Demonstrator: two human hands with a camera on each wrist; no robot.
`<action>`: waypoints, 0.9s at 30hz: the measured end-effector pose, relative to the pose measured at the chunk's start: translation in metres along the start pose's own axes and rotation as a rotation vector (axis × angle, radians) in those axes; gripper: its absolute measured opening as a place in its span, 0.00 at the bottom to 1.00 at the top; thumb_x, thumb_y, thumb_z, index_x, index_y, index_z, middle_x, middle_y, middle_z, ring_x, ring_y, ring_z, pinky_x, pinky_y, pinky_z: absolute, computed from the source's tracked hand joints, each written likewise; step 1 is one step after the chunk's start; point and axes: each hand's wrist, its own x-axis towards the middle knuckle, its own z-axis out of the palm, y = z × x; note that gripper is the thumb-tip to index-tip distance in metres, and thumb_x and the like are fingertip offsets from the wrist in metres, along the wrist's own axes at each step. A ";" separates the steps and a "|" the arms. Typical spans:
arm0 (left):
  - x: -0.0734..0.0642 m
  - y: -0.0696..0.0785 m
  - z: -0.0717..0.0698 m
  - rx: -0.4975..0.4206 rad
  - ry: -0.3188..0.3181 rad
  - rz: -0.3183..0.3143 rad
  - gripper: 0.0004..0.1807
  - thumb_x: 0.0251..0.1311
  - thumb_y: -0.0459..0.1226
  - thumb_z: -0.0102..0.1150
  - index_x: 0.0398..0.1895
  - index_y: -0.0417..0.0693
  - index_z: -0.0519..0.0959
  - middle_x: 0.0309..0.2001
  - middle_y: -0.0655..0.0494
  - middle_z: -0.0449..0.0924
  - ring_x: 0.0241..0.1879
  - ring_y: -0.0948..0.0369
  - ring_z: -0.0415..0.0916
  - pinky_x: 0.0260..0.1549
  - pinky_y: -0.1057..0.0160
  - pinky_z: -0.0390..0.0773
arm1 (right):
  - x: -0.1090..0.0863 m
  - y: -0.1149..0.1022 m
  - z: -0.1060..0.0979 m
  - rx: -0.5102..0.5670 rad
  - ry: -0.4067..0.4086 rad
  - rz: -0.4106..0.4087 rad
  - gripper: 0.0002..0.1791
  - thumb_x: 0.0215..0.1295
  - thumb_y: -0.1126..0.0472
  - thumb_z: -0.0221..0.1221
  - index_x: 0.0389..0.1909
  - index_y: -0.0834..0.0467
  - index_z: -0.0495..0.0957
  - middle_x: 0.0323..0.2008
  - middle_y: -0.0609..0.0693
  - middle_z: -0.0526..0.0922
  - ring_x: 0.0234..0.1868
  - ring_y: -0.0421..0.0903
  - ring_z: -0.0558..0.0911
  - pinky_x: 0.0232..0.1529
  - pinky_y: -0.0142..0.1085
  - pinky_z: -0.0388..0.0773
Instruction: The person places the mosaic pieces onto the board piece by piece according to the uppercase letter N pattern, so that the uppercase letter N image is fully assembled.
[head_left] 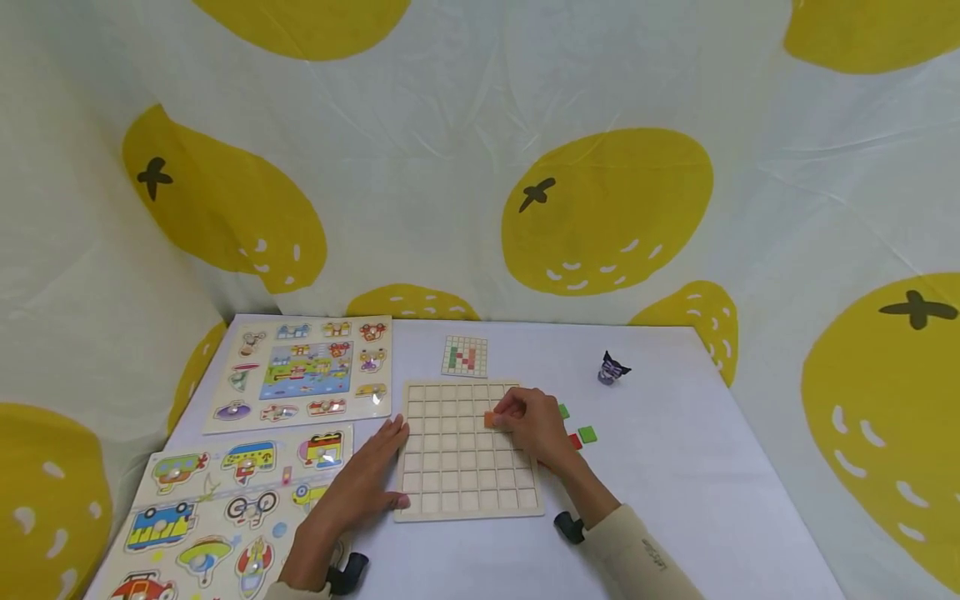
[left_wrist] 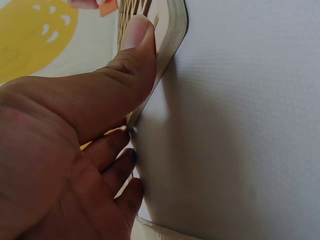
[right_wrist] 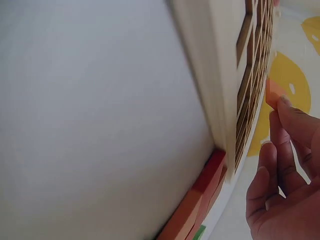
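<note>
A wooden grid board [head_left: 450, 450] with square cells lies on the white table. Between thumb and fingertips, my right hand [head_left: 536, 425] pinches an orange square tile [head_left: 491, 420] over the board's upper right cells; the right wrist view shows the tile [right_wrist: 273, 92] raised above the grid. My left hand [head_left: 367, 475] rests along the board's left edge, its thumb [left_wrist: 135, 55] on the rim near the front corner and the other fingers beside the side. Green tiles [head_left: 588, 434] and a red tile [head_left: 575, 441] lie right of the board, partly hidden by my right hand.
A small pattern card [head_left: 464, 357] with green and red squares lies behind the board. Two picture peg puzzles, one at the back left [head_left: 225, 379] and one at the front left [head_left: 288, 454], flank it. A small dark figurine [head_left: 612, 368] stands at the back right.
</note>
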 end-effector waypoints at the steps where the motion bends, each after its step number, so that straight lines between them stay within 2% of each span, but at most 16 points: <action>1: 0.000 0.000 0.000 -0.001 0.000 -0.002 0.61 0.44 0.36 0.86 0.83 0.40 0.61 0.85 0.44 0.55 0.85 0.43 0.50 0.82 0.39 0.57 | 0.000 -0.001 0.002 -0.005 -0.007 0.000 0.08 0.60 0.59 0.77 0.33 0.47 0.86 0.28 0.42 0.83 0.34 0.44 0.79 0.36 0.32 0.78; 9: -0.003 0.003 0.001 0.006 0.002 -0.011 0.60 0.44 0.36 0.86 0.83 0.41 0.61 0.85 0.45 0.55 0.85 0.43 0.51 0.82 0.39 0.57 | 0.001 -0.003 0.011 -0.049 -0.036 0.026 0.07 0.62 0.59 0.76 0.33 0.46 0.86 0.28 0.41 0.83 0.33 0.42 0.79 0.36 0.32 0.78; 22: -0.002 0.002 0.002 0.014 0.012 -0.002 0.61 0.44 0.37 0.86 0.83 0.40 0.61 0.85 0.43 0.55 0.85 0.43 0.51 0.82 0.39 0.57 | 0.006 -0.003 0.014 -0.126 -0.047 0.012 0.05 0.63 0.56 0.76 0.35 0.45 0.88 0.29 0.40 0.82 0.35 0.42 0.78 0.37 0.33 0.78; 27: -0.002 0.001 0.001 -0.003 0.016 -0.009 0.61 0.45 0.37 0.86 0.83 0.41 0.60 0.85 0.44 0.55 0.85 0.42 0.50 0.82 0.38 0.57 | 0.006 0.002 0.002 -0.047 -0.046 0.004 0.06 0.63 0.58 0.76 0.38 0.46 0.89 0.30 0.41 0.84 0.36 0.43 0.79 0.38 0.34 0.76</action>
